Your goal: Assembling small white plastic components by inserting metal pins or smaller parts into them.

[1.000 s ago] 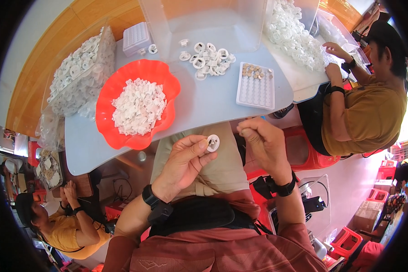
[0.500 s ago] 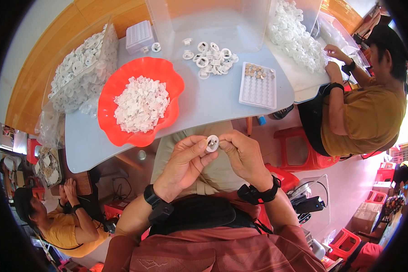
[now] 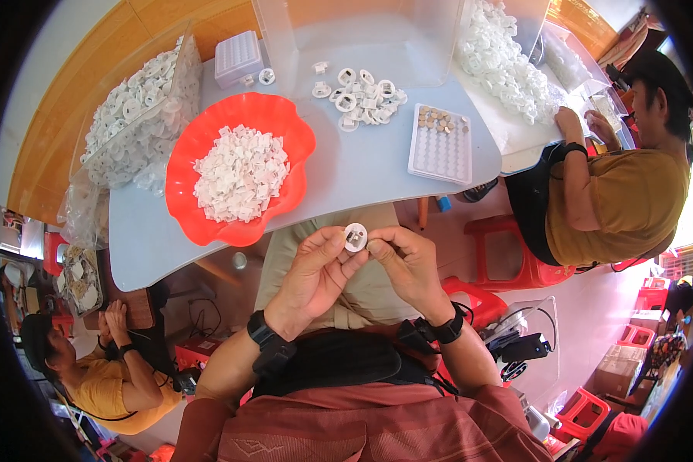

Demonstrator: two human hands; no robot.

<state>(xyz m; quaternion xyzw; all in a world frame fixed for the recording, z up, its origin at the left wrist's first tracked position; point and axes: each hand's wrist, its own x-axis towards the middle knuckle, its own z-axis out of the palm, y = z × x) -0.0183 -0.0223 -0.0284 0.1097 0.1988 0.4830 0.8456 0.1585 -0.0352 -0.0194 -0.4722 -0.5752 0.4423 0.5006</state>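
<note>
Hands: left hand (image 3: 313, 273) and right hand (image 3: 405, 262) both pinch one white ring part (image 3: 355, 237) above lap, near table edge (image 3: 142, 266). One red bowl (image 3: 285, 135), one white tray (image 3: 441, 148), two co-workers seated nearby.

My left hand (image 3: 313, 269) and right hand (image 3: 408, 262) meet over my lap, just below the table (image 3: 362, 165) edge, pinching a small ring piece (image 3: 355, 236) between them. On the table, the wavy bowl (image 3: 208, 146) full of little parts sits to my left. The slotted tray (image 3: 441, 146) is to my right, and a loose pile of rings (image 3: 362, 96) lies behind it, toward the middle. A small lidded box (image 3: 239, 58) is at the far left corner. One person sits off to my right, another down low on my left.
</note>
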